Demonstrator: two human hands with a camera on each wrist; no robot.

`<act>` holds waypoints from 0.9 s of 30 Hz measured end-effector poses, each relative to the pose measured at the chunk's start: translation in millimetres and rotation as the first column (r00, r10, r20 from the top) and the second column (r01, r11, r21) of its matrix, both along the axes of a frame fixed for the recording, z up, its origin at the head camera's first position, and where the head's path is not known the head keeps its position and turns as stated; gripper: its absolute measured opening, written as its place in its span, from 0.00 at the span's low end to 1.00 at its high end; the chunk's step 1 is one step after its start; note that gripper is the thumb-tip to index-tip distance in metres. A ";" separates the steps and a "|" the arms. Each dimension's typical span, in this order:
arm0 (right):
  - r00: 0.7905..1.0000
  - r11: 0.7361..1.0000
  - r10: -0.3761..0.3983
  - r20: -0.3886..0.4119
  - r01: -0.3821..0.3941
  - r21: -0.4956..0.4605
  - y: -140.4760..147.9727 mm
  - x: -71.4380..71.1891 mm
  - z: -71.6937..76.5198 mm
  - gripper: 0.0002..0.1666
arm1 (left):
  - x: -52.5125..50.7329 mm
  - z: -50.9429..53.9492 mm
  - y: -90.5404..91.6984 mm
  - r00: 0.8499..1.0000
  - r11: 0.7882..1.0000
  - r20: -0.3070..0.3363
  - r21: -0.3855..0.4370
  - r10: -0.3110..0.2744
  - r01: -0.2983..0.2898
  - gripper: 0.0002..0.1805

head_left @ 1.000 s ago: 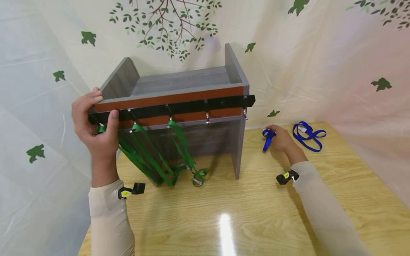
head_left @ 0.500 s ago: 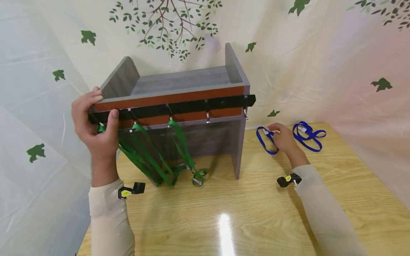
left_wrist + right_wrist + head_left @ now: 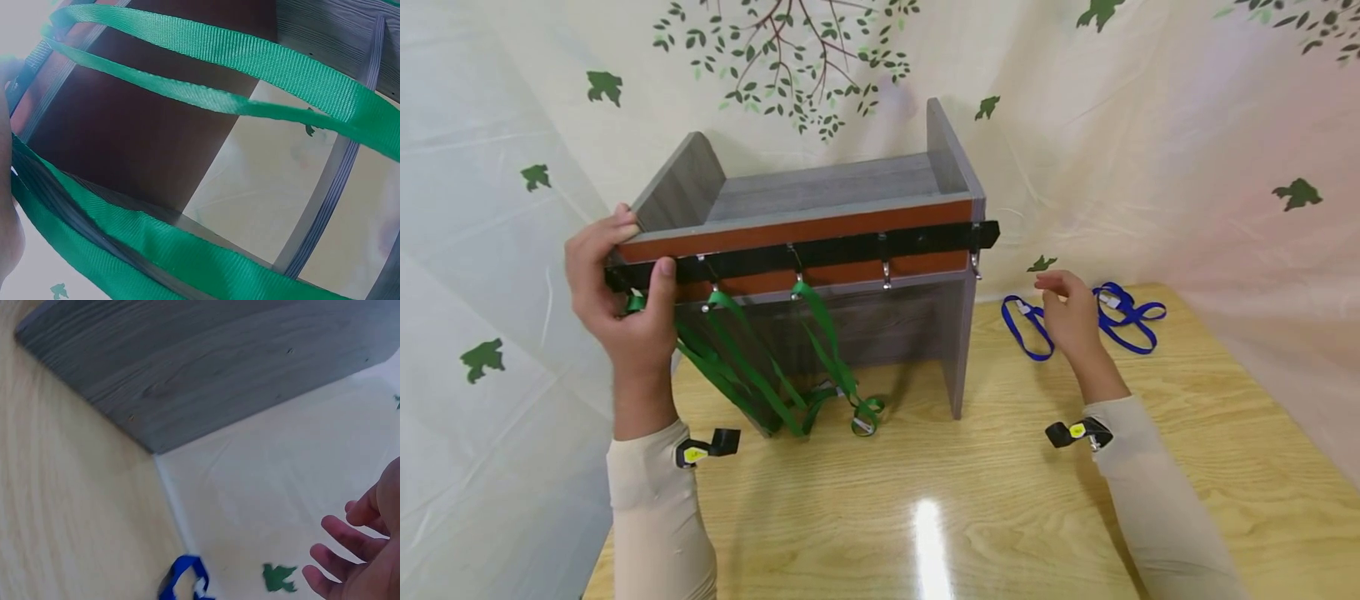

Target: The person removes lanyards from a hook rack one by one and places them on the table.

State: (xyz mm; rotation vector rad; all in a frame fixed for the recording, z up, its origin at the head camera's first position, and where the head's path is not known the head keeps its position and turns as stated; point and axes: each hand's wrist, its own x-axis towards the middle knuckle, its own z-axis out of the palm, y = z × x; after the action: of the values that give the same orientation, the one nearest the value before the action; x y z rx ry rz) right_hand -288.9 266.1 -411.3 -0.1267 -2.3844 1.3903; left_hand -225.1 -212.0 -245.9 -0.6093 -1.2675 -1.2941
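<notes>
My left hand (image 3: pixel 625 292) grips the left end of a grey wooden shelf (image 3: pixel 827 185), thumb over the black hook rail (image 3: pixel 842 250) on its front and fingers at the side panel. Green lanyards (image 3: pixel 823 321) hang from the hooks at the left; in the left wrist view the green straps (image 3: pixel 206 47) run close past the camera. My right hand (image 3: pixel 1075 321) is raised at the back right, fingers loosely bent, holding nothing. Just left of it a blue lanyard (image 3: pixel 1011 329) lies looped on the table. Another blue lanyard (image 3: pixel 1138 342) lies to its right, partly behind the hand.
The shelf stands on a wooden table (image 3: pixel 1000 500) against a light cloth backdrop (image 3: pixel 1060 158) with leaf and bird prints. Two hooks (image 3: pixel 886 275) toward the rail's right end hold no lanyard. Lower ends of the green lanyards rest on the tabletop.
My right hand has let go of the nearer blue lanyard, which now lies spread in a loop, and has risen slightly up and right. The left hand keeps its grip on the shelf.
</notes>
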 end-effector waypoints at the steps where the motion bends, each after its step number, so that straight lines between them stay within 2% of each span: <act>1: 1.000 1.000 0.002 -0.011 -0.002 -0.003 -2.6 2.4 4.6 0.20 | 0.2 0.2 0.3 1.000 1.000 -0.002 0.001 0.001 -0.001 0.34; 8: 0.997 0.998 0.054 -0.064 -0.056 -0.038 -15.9 19.8 26.3 0.15 | 1.4 1.0 1.8 1.000 1.000 -0.009 0.003 0.005 -0.005 0.29; 16: 0.989 0.990 0.108 -0.104 -0.117 -0.081 -30.0 43.2 47.3 0.14 | 1.7 0.0 0.5 1.000 1.000 -0.008 0.002 0.011 -0.010 0.27; 22: 0.965 0.978 0.161 -0.209 -0.184 -0.096 -41.8 59.6 62.3 0.11 | 1.5 -0.4 -0.5 1.000 1.000 -0.009 0.001 0.011 -0.011 0.27; 27: 0.944 0.968 0.187 -0.272 -0.225 -0.114 -50.2 75.0 71.3 0.07 | 1.1 -0.1 0.1 1.000 1.000 -0.008 0.000 0.001 -0.001 0.33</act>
State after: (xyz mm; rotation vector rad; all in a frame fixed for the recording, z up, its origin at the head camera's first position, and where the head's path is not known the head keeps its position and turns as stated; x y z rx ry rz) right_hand -213.9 215.9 -340.0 0.2614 -2.1281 1.5656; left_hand -224.0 -211.9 -246.0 -0.6133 -1.2615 -1.2896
